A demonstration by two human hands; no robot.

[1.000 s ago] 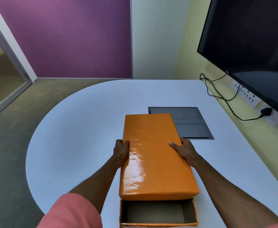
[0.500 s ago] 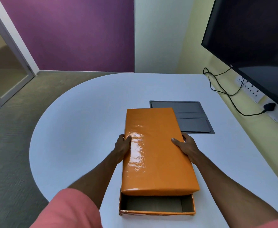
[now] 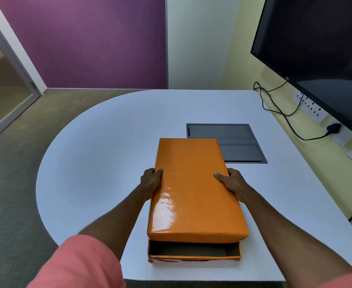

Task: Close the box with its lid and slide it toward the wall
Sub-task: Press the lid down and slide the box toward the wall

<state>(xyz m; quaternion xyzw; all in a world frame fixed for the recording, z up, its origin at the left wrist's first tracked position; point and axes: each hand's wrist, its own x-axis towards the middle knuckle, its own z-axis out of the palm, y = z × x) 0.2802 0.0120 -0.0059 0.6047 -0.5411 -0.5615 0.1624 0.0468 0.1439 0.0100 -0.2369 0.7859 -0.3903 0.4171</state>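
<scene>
Your left hand [image 3: 151, 181] and right hand [image 3: 232, 181] each grasp a long side of the orange lid [image 3: 193, 192], thumbs on top. The lid covers most of the box [image 3: 193, 253], whose 6 o'clock end shows open. Both sit on the white table [image 3: 100, 154], with a grey panel [image 3: 239, 142] at their 1 o'clock.

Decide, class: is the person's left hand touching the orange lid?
Touching. The head view shows the left hand wrapped round the long left edge of the orange lid, thumb pressed on its top face, with no gap between them.
</scene>
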